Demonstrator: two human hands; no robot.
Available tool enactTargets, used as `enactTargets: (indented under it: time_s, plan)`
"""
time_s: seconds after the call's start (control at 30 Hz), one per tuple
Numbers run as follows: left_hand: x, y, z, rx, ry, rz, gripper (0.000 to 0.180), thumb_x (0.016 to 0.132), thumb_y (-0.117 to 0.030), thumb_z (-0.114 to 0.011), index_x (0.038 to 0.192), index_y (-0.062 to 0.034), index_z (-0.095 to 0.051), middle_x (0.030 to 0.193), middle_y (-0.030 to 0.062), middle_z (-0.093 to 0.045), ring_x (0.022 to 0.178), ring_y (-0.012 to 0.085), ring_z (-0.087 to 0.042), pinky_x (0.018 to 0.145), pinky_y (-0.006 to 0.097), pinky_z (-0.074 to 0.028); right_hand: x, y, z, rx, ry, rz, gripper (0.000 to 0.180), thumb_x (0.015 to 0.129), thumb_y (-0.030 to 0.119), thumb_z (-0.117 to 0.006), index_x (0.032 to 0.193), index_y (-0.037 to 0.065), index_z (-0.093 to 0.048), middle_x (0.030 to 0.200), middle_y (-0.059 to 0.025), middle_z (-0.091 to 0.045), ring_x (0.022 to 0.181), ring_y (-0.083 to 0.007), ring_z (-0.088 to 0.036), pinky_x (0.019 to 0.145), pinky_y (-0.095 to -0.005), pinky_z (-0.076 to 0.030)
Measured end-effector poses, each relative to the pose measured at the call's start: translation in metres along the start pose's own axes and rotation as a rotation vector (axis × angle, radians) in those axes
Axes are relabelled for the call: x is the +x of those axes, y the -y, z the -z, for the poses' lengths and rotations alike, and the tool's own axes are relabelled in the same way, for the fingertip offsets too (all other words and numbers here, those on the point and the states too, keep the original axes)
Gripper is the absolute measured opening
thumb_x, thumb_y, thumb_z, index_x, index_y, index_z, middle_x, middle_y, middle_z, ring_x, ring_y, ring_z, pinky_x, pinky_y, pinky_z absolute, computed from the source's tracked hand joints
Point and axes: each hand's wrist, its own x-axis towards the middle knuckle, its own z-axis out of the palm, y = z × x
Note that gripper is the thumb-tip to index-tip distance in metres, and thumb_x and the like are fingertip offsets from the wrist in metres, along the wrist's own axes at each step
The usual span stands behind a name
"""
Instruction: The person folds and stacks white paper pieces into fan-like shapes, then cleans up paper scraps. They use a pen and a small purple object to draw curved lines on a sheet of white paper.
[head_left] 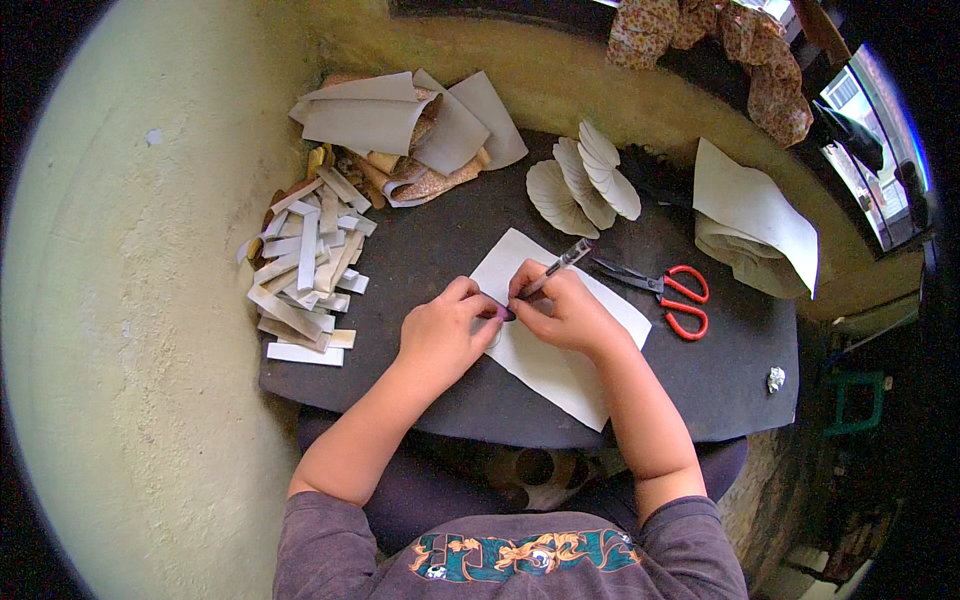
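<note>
A pale sheet lies slanted on the dark table in front of me. My right hand grips a pen, its tip end down by the sheet. Beside it, the fingers of my left hand are closed on a small dark purple piece pressed to the paper; most of that piece is covered by fingers. A faint curved line shows on the sheet under the left fingertips. Scissors with red handles rest just right of the sheet, blades partly apart.
Pale strips are heaped at the left by the wall. Folded sheets pile up behind them. White scalloped discs lie at the back, with a curled sheet to their right. A crumpled foil ball sits near the right edge.
</note>
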Motion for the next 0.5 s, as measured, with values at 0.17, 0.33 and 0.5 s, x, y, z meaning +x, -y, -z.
enactTargets:
  time_s: [0.17,0.33,0.5]
  plan:
    - [0.001,0.0,-0.005,-0.033,-0.03,0.011,0.018,0.08,-0.03,-0.065,0.086,-0.014,-0.07,0.096,0.0032,-0.061,0.084,0.0248,-0.064,0.071,0.037,-0.052,0.001,-0.002,0.0,0.04,-0.009,0.014,0.009,0.078,0.001,-0.06,0.085,0.001,-0.055,0.07,-0.009,-0.061,0.065,-0.0176,-0.061,0.06,-0.0292,-0.047]
    - [0.0,0.001,-0.008,-0.03,-0.125,-0.056,0.018,0.081,-0.031,-0.065,0.081,-0.0136,-0.069,0.091,0.0017,-0.06,0.074,0.0248,-0.064,0.064,0.037,-0.052,-0.003,-0.003,0.004,0.022,0.011,0.008,0.01,0.077,0.001,-0.06,0.085,0.002,-0.055,0.069,-0.0082,-0.061,0.065,-0.0168,-0.06,0.06,-0.0285,-0.046]
    - [0.002,0.0,-0.011,-0.031,-0.095,-0.002,0.017,0.079,-0.03,-0.067,0.082,-0.0124,-0.069,0.092,0.002,-0.061,0.078,0.0242,-0.064,0.067,0.036,-0.052,-0.001,-0.005,0.005,0.034,0.03,0.046,0.011,0.077,0.0,-0.06,0.086,0.002,-0.054,0.069,-0.0079,-0.06,0.065,-0.0164,-0.059,0.06,-0.0283,-0.046]
